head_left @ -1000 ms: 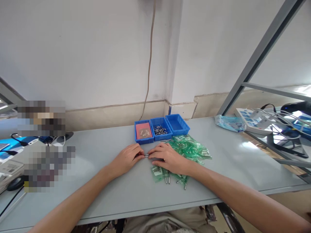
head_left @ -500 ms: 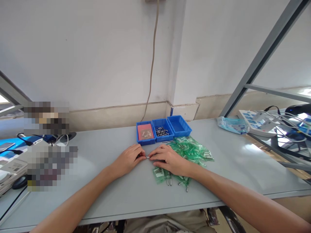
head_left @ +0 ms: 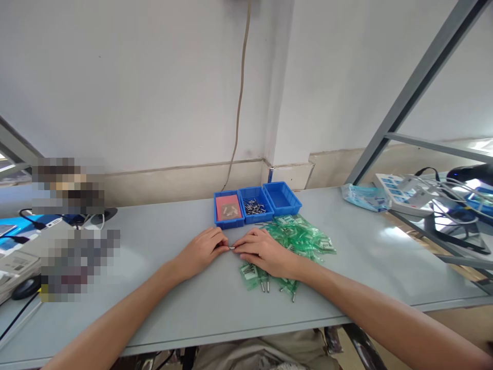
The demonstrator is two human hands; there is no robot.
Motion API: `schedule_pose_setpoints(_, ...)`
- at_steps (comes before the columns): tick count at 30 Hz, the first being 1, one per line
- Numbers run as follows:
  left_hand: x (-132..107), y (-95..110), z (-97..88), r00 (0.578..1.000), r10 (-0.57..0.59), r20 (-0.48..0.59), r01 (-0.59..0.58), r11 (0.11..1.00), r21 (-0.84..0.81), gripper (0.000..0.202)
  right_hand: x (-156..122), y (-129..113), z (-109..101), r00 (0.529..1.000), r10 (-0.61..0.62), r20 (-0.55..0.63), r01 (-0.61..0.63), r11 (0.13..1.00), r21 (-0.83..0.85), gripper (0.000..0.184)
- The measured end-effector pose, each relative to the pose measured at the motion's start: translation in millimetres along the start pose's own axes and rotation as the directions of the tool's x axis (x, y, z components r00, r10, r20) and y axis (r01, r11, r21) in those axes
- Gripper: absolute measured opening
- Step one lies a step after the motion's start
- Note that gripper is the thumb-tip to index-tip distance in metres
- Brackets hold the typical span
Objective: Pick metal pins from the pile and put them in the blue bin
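Hands (head_left: 234, 252) on small silver pin (head_left: 232, 247)

Bright daylight, right-side glare, edges warped

You cannot read any text, brand or number here. The green bags (head_left: 304, 237) on the desk (head_left: 192, 308) carry small white labels with dark print, but the print is too small to make out. The white power strip (head_left: 400, 195) at your right has blue markings, also not readable. The light blue packet (head_left: 364, 197) near it shows some pattern or print, which stays unclear. At your left, a white box (head_left: 15, 264) has a dark square mark like a code, too blurred to read. The three blue trays (head_left: 257, 205) show no lettering that you can make out.
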State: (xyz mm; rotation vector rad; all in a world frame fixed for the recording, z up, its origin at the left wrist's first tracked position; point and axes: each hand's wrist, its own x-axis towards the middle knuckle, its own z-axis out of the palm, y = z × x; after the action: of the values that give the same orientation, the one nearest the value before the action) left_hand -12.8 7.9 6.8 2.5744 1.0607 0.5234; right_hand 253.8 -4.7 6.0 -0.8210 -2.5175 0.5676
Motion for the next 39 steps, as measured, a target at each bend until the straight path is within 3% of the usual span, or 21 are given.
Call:
schedule_pose_setpoints(30,-1.1,-1.9,-0.5,1.000,0.031,-0.003,-0.031,0.999,-0.034,0.020,1.7,-1.7,0.0,0.997,-0.011,-0.071,0.010,1.000,-0.019,0.028)
schedule_pose_setpoints(39,-0.8,-2.7,-0.7,1.000,0.028,-0.009,-0.028,0.999,-0.024,0.021,4.3,-5.3,-1.8,0.988,-0.027,-0.151,0.025,1.000,-0.013,0.029)
